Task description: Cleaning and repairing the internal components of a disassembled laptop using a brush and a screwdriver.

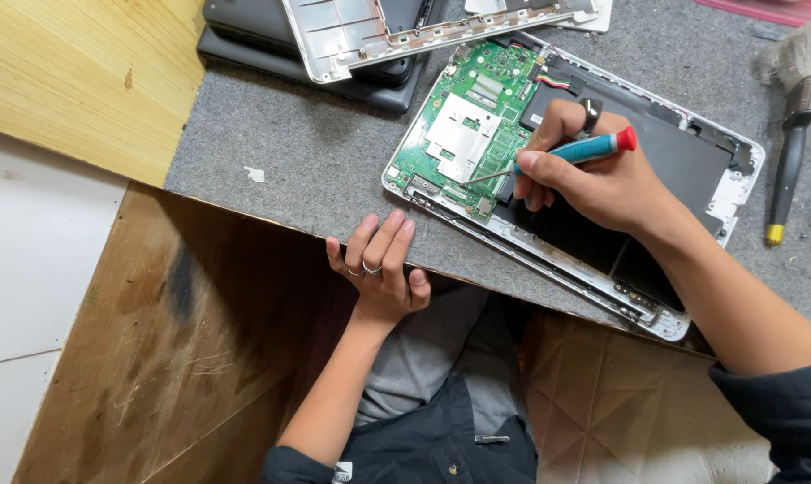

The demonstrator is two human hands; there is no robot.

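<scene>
My right grip [594, 179] is clamped on the teal screwdriver [578, 150], tip pointing to 9 o'clock onto the green board [468, 125] of the opened laptop [692, 161], probably for control. The left hand [383, 269], fingers loosely curled and holding nothing, rests on the table [316, 170] edge at 6 o'clock, likely for steadiness.

Grey felt-topped bench [316, 161] with laptop parts

On it lie an opened laptop [549, 161], a stack of dark laptops [271, 40], a white cover panel [352, 36] and a dusting brush [795, 116].

A soft-bristled dusting brush with a black handle [793, 125] is lying on the grey felt mat [307, 152]. A detached white plastic laptop cover [370, 31] is resting atop stacked dark laptops [244, 27].
</scene>
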